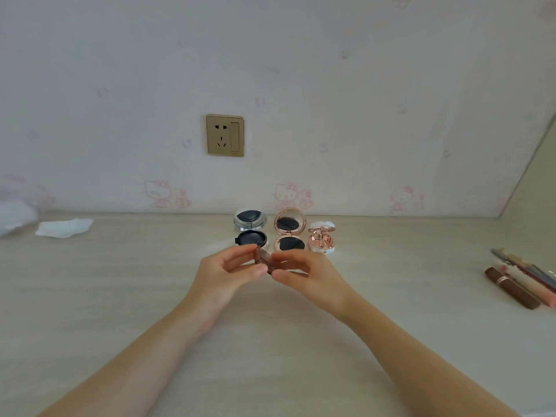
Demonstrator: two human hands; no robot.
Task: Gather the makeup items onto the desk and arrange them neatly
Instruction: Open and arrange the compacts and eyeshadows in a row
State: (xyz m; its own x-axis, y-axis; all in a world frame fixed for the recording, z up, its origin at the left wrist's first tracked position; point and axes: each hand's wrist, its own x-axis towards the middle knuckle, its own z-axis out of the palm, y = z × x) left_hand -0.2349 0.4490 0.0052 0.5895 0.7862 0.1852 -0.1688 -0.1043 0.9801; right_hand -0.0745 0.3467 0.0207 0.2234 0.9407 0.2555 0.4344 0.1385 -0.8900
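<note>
Mid-desk (120, 296), both hands pinching brown case (264, 260)

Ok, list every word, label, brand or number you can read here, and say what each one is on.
No text reads in this view.
Brown lipstick tube: its pale band is too small and blurred to show any lettering.
Open compacts by the wall: no legible marks.
Brown translucent case held in the left hand and right hand: nothing printed shows.
Wall socket: no lettering shows.
Wallpaper: cartoon cats, no words.
</note>
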